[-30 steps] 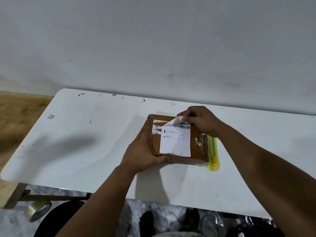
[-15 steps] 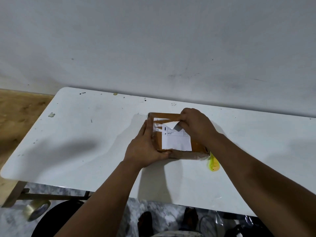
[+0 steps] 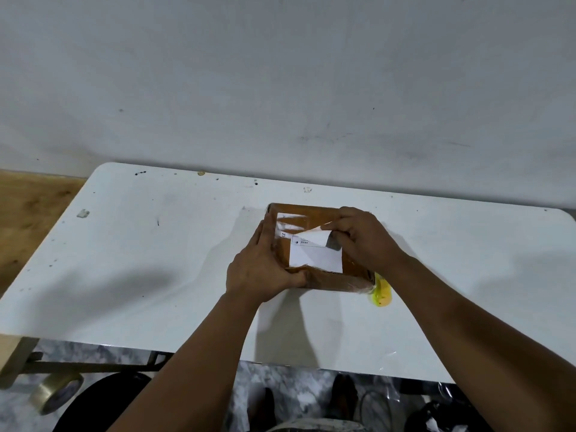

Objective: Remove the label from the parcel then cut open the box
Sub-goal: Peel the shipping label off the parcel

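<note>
A brown cardboard box (image 3: 330,280) wrapped in clear tape lies in the middle of the white table (image 3: 156,275). A white label (image 3: 314,258) sticks to its top, with the far edge peeled up and folded towards me. My right hand (image 3: 364,238) pinches that lifted edge. My left hand (image 3: 261,269) grips the box's left side and near left corner, fingers straight along the side and thumb on the front face. A yellow box cutter (image 3: 381,291) lies on the table at the box's right, mostly hidden behind my right forearm.
A grey wall rises right behind the table. A roll of tape (image 3: 56,392) hangs below the table's left front edge. Wood floor shows at the far left. Dark shoes and plastic wrap lie under the near edge.
My right hand has pulled the label's far edge towards me, so more of the label is folded back and bare box shows at the far side. My left hand keeps its hold.
</note>
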